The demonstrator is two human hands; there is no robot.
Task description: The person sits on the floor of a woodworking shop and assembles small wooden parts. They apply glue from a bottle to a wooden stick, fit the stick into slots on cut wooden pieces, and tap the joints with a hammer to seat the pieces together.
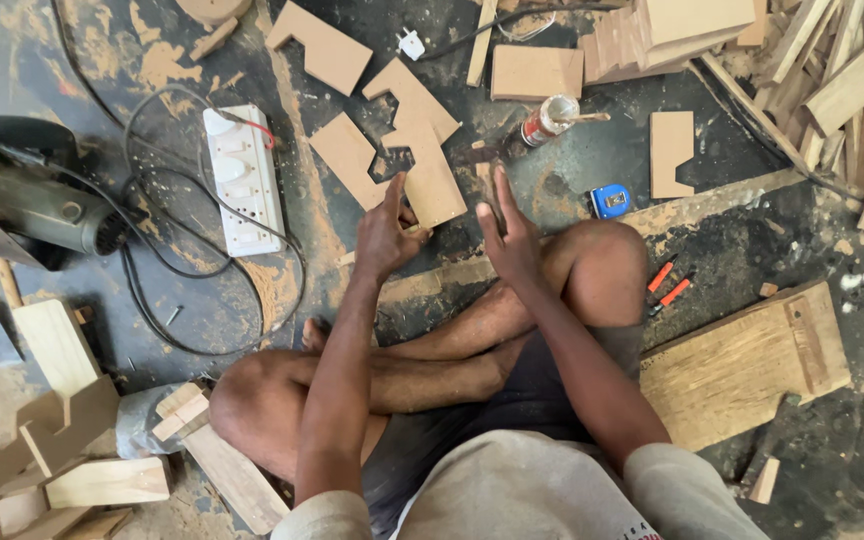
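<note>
Sitting cross-legged on the dusty floor (152, 60), the person is seen with both hands raised over a notched board (430, 175) of brown fibreboard that lies just ahead of the knees. The left hand (384, 232) is open, its fingers touching the board's near edge; the right hand (509, 235) is open too, fingers spread, and nothing is gripped by it. A second notched piece (352, 155) is laid touching the first. For the step to be done well, it is judged that the board should be lifted by its solid edge, not by the thin notch, and kept away from the glue bottle (549, 118), the blue tape measure (609, 200) and the white power strip (242, 178).
</note>
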